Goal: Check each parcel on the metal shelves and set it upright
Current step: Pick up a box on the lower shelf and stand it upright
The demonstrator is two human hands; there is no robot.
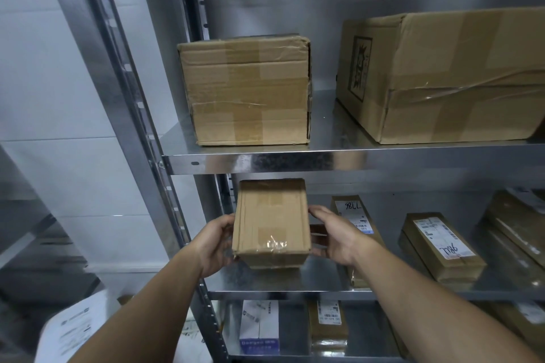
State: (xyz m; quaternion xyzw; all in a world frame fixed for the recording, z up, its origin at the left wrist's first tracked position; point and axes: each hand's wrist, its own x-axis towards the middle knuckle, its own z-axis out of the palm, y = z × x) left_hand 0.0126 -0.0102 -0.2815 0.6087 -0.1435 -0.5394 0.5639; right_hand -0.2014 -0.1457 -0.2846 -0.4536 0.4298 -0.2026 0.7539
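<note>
White tiled wall (59,68) backs a rack of metal shelves. At the left end of the middle shelf (295,294) a small taped cardboard parcel (271,221) sits between both hands. The left hand (216,244) clasps its left side and the right hand (336,237) its right side, with fingers (320,212) curled over the top edge. The parcel's long axis runs front to back, its broad taped face turned up and its near end by the shelf's front lip. Whether it rests on the shelf or is lifted cannot be told. Just to its right lies a labelled flat parcel (358,215), with another (439,242) beyond it. Two large boxes (244,91) (442,76) stand on the upper shelf (324,160).
</note>
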